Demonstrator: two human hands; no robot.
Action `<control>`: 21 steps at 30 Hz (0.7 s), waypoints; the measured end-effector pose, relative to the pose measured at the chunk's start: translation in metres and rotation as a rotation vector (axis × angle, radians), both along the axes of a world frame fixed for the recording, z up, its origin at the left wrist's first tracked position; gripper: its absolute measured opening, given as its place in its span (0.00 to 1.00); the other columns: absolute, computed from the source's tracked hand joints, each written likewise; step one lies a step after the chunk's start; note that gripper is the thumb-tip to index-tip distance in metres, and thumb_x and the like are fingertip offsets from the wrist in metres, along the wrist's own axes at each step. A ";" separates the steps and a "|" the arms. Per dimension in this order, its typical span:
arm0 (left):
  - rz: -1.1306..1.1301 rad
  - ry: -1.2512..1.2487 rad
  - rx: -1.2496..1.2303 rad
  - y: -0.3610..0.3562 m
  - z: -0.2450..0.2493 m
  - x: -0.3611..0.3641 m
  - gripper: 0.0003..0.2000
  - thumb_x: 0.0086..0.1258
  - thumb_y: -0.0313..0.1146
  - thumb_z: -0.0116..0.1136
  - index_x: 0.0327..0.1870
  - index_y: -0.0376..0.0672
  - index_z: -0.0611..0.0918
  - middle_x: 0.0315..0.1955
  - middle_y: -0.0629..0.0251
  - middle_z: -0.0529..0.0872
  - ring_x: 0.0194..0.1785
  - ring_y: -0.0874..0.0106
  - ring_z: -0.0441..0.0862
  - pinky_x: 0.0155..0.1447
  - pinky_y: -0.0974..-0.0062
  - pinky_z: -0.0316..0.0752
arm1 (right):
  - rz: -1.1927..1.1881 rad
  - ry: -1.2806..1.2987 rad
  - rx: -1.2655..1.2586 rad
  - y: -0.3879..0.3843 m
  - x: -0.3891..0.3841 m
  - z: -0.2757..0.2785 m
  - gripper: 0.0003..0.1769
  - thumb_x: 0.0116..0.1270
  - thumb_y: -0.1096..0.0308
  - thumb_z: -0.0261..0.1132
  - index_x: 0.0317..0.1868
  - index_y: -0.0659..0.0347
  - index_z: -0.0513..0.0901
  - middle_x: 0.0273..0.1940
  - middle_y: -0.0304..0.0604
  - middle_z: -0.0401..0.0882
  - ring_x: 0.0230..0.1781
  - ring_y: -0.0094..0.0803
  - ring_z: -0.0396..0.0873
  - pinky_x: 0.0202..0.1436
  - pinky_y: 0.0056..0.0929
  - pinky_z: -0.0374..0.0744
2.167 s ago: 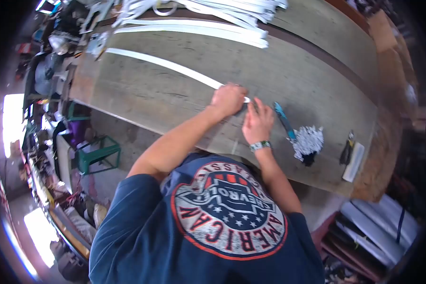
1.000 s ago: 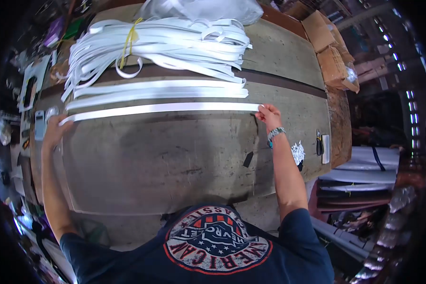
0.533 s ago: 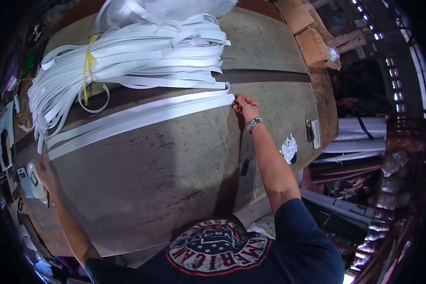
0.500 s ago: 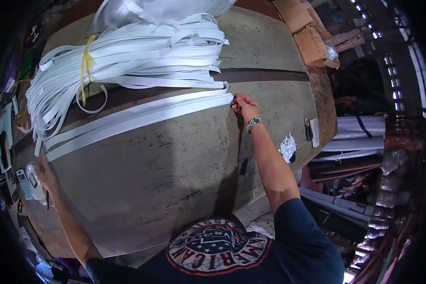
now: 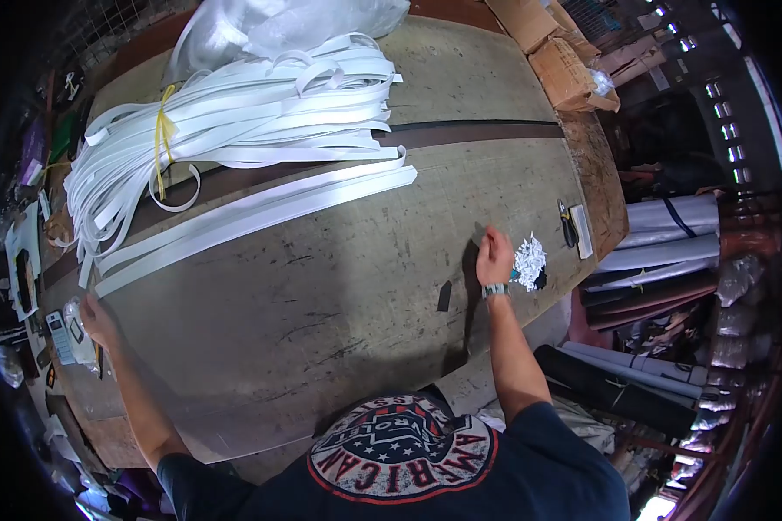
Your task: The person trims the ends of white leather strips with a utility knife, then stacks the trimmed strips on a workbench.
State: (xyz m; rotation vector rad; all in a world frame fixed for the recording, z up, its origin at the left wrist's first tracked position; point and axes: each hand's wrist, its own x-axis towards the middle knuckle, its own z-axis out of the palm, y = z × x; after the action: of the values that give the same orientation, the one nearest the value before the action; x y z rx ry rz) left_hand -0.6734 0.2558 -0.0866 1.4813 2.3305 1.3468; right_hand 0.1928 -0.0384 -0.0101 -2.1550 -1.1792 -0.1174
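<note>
Several flat white strips [image 5: 261, 214] lie lengthwise across the table, some ends folded over. At their left end, my left hand [image 5: 100, 323] has its fingertips closed on the strip ends. My right hand [image 5: 495, 259] is away from the strips, over the right part of the table, fingers loosely extended with nothing visible in them. Just right of it lies a heap of small white pieces [image 5: 530, 260], with a dark item partly under its edge. Behind the strips rests a large bundle of white strips [image 5: 261, 113], bound with yellow string [image 5: 163, 130].
Pliers [image 5: 567, 224] and a white block [image 5: 582, 233] lie near the right table edge. A small dark piece [image 5: 444, 296] sits mid-table. A calculator-like device [image 5: 60, 337] is at left. Cardboard boxes [image 5: 560, 74] and a clear plastic bag [image 5: 278, 26] stand behind.
My right hand has let go of the right strip end and moved toward me and right, beside the white heap. My left hand stays at the left strip ends.
</note>
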 end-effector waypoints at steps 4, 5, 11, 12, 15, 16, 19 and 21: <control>0.021 0.248 0.070 -0.041 0.028 0.061 0.29 0.84 0.47 0.64 0.74 0.31 0.80 0.61 0.40 0.87 0.60 0.48 0.86 0.69 0.56 0.78 | -0.004 -0.078 -0.059 -0.053 0.008 0.002 0.16 0.71 0.78 0.67 0.58 0.66 0.88 0.49 0.56 0.85 0.50 0.58 0.84 0.55 0.50 0.82; 0.002 0.378 0.051 -0.059 0.037 0.089 0.29 0.84 0.47 0.64 0.74 0.31 0.80 0.63 0.40 0.87 0.62 0.46 0.85 0.70 0.54 0.77 | -0.009 -0.098 -0.066 -0.062 0.011 0.000 0.18 0.69 0.77 0.68 0.59 0.65 0.87 0.49 0.54 0.85 0.52 0.57 0.82 0.58 0.50 0.80; -0.401 0.505 -0.154 -0.208 0.050 0.299 0.25 0.81 0.44 0.66 0.70 0.34 0.82 0.70 0.45 0.82 0.74 0.47 0.75 0.79 0.48 0.67 | 0.037 -0.108 -0.085 -0.078 0.028 0.000 0.20 0.67 0.72 0.72 0.60 0.62 0.87 0.53 0.51 0.85 0.56 0.54 0.80 0.60 0.52 0.77; -0.497 0.502 -0.195 -0.232 0.051 0.334 0.26 0.79 0.43 0.67 0.70 0.35 0.82 0.72 0.45 0.80 0.78 0.46 0.72 0.81 0.47 0.65 | 0.064 -0.099 -0.083 -0.076 0.032 -0.002 0.21 0.67 0.71 0.72 0.60 0.61 0.87 0.54 0.50 0.84 0.57 0.54 0.80 0.60 0.53 0.77; -0.766 0.377 -0.200 -0.292 0.069 0.441 0.29 0.76 0.45 0.68 0.72 0.39 0.82 0.76 0.46 0.76 0.82 0.43 0.67 0.85 0.44 0.60 | 0.172 -0.077 -0.103 -0.070 0.043 -0.006 0.21 0.66 0.69 0.74 0.60 0.59 0.87 0.55 0.49 0.84 0.59 0.53 0.79 0.61 0.53 0.76; -0.840 0.384 -0.239 -0.309 0.075 0.473 0.30 0.75 0.48 0.69 0.72 0.39 0.82 0.77 0.47 0.75 0.82 0.43 0.66 0.85 0.43 0.59 | 0.221 -0.075 -0.123 -0.066 0.043 -0.002 0.21 0.66 0.68 0.74 0.60 0.58 0.87 0.55 0.49 0.84 0.59 0.53 0.79 0.61 0.52 0.75; -1.037 0.428 -0.283 -0.337 0.080 0.547 0.34 0.73 0.55 0.69 0.73 0.41 0.81 0.80 0.50 0.73 0.84 0.44 0.64 0.86 0.42 0.58 | 0.337 -0.103 -0.127 -0.064 0.041 -0.004 0.21 0.66 0.67 0.74 0.59 0.56 0.88 0.55 0.47 0.84 0.59 0.51 0.79 0.62 0.51 0.75; -1.049 0.417 -0.252 -0.332 0.083 0.553 0.34 0.72 0.54 0.71 0.73 0.42 0.81 0.79 0.52 0.73 0.84 0.45 0.65 0.86 0.43 0.59 | 0.377 -0.126 -0.104 -0.072 0.043 -0.014 0.20 0.66 0.69 0.74 0.59 0.54 0.88 0.56 0.45 0.84 0.59 0.50 0.79 0.61 0.51 0.75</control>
State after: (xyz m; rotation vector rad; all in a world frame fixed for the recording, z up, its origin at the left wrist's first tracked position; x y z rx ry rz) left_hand -0.1206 -0.0758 -0.0041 2.4690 1.3042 0.4716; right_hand 0.2360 -0.1104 -0.0240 -1.9946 -1.6759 -0.0268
